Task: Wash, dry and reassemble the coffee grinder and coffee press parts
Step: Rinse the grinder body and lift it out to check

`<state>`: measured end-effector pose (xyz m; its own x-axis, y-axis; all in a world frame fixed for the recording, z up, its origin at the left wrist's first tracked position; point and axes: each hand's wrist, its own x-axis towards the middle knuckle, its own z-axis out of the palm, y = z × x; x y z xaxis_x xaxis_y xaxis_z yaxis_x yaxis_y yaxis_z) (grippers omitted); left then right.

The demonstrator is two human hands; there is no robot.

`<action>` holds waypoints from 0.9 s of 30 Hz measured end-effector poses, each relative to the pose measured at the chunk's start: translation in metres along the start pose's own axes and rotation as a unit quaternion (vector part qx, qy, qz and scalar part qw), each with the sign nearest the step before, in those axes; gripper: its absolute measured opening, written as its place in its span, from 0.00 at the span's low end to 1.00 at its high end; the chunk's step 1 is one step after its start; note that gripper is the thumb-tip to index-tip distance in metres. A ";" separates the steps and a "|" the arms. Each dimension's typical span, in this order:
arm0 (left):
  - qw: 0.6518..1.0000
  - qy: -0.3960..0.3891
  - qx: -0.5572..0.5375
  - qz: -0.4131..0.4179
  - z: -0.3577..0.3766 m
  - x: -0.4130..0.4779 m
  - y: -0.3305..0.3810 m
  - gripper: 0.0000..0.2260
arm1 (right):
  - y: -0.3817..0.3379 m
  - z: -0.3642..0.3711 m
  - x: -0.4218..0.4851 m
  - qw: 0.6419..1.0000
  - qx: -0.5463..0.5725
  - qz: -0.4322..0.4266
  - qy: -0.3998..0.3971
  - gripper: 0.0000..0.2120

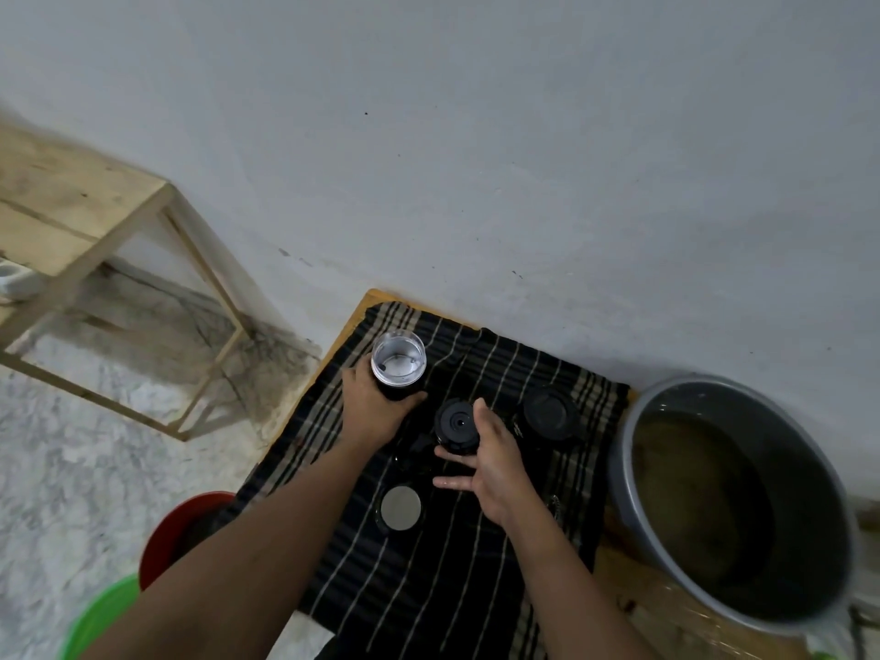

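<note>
Grinder (398,364) in left hand (371,412), round black lid (455,423) in right hand (495,464)

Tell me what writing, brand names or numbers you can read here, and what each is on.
No text can be read.
Grinder in the left hand, black round part in the right hand, black lid, metal disc, grey basin: no marking shows.
Pale specks beside the black lid: too blurred to read.

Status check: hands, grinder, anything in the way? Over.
Left hand grips grinder body, upright on striped cloth. Right hand holds black round part beside it. Metal disc and second black lid lie close by.
</note>
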<state>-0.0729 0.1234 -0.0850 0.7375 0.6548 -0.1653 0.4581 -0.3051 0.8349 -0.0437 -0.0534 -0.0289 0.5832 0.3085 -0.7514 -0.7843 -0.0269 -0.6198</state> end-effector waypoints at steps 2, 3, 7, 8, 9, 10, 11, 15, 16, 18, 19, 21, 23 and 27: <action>0.999 -0.002 -0.038 -0.009 -0.003 -0.004 0.000 0.35 | 0.000 -0.005 -0.005 0.999 -0.045 -0.026 0.010 0.19; 0.998 -0.006 -0.058 -0.017 -0.005 -0.006 0.001 0.32 | 0.000 -0.007 -0.008 0.997 -0.068 -0.038 0.017 0.18; 0.995 -0.030 -0.081 -0.041 -0.011 -0.014 0.001 0.32 | 0.008 -0.020 -0.022 0.988 -0.130 -0.071 0.036 0.06; 0.995 -0.032 -0.082 -0.047 -0.011 -0.013 -0.001 0.32 | 0.013 -0.024 -0.026 0.986 -0.141 -0.076 0.038 0.06; 0.994 -0.034 -0.087 -0.051 -0.012 -0.014 -0.001 0.32 | 0.019 -0.029 -0.029 0.984 -0.154 -0.079 0.038 0.08; 0.994 -0.034 -0.089 -0.058 -0.012 -0.014 -0.001 0.31 | 0.027 -0.036 -0.033 0.982 -0.167 -0.082 0.040 0.11; 0.994 -0.034 -0.088 -0.058 -0.011 -0.014 -0.002 0.31 | 0.035 -0.042 -0.035 0.978 -0.181 -0.089 0.044 0.15; 0.993 -0.036 -0.088 -0.067 -0.008 -0.016 -0.004 0.32 | 0.060 -0.066 -0.040 0.972 -0.202 -0.105 0.064 0.23; 0.993 -0.035 -0.089 -0.072 -0.007 -0.016 -0.005 0.32 | 0.064 -0.069 -0.041 0.971 -0.204 -0.108 0.065 0.24; 0.993 -0.032 -0.091 -0.073 -0.005 -0.016 -0.005 0.32 | 0.072 -0.075 -0.043 0.971 -0.199 -0.115 0.061 0.23; 0.993 -0.031 -0.091 -0.075 -0.004 -0.016 -0.004 0.32 | 0.075 -0.077 -0.044 0.972 -0.192 -0.120 0.059 0.22; 0.993 -0.027 -0.084 -0.074 -0.003 -0.016 -0.003 0.32 | 0.079 -0.080 -0.046 0.972 -0.185 -0.136 0.049 0.21; 0.994 -0.021 -0.077 -0.076 -0.003 -0.017 -0.001 0.32 | 0.082 -0.082 -0.048 0.969 -0.204 -0.134 0.035 0.20; 0.994 -0.015 -0.082 -0.073 -0.004 -0.019 0.004 0.32 | 0.092 -0.086 -0.050 0.935 -0.330 -0.117 0.056 0.18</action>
<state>-0.0872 0.1122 -0.0766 0.6840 0.6628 -0.3046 0.4769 -0.0904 0.8743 -0.1268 -0.1533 -0.0679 0.7698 0.2793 -0.5740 -0.3532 -0.5626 -0.7475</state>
